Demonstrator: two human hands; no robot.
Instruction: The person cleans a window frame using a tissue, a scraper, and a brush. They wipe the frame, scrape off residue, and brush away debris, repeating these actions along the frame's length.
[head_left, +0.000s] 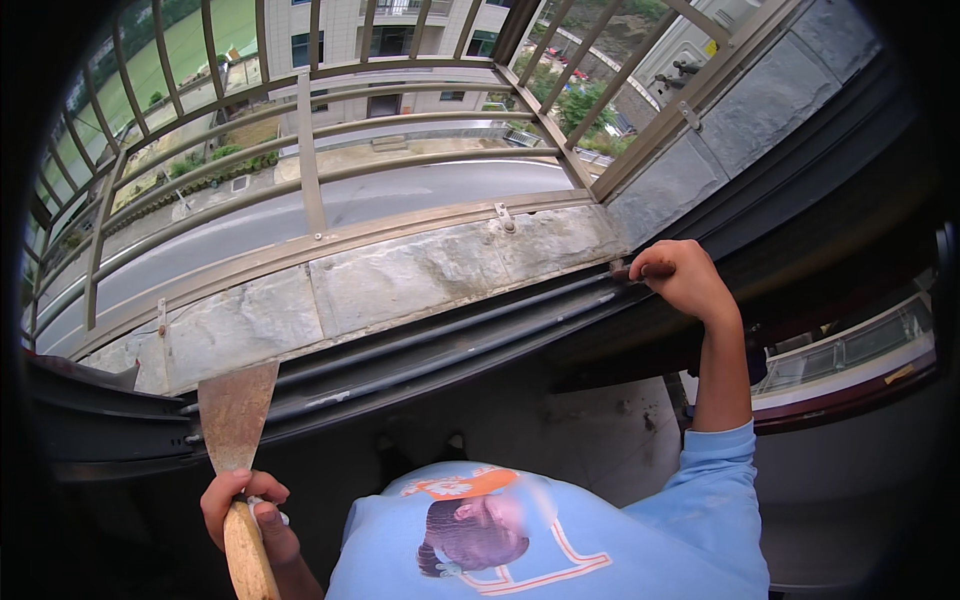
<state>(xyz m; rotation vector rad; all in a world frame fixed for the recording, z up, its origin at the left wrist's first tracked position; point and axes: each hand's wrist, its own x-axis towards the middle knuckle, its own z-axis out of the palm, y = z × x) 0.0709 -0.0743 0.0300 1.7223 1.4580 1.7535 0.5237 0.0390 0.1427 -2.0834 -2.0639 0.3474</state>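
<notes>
In my left hand (262, 514) is a wide putty knife (238, 412), its wooden handle (246, 551) lying in my grip along with a small whitish scrap. The stained blade points away from me, over the left part of the dark metal window track (450, 356). My right hand (684, 279) grips the dark brown handle of a small brush (622, 270) at the right end of the track. The brush's bristles are mostly hidden, but they seem to meet the track near the frame corner. Whitish smears mark the track's rails.
Beyond the track runs a rough grey stone sill (405, 281), with a metal window guard (309, 165) fixed to it. Through the bars a road (442, 184) lies far below. An outdoor unit (694, 56) stands outside at upper right. Dark debris (649, 420) dots the floor.
</notes>
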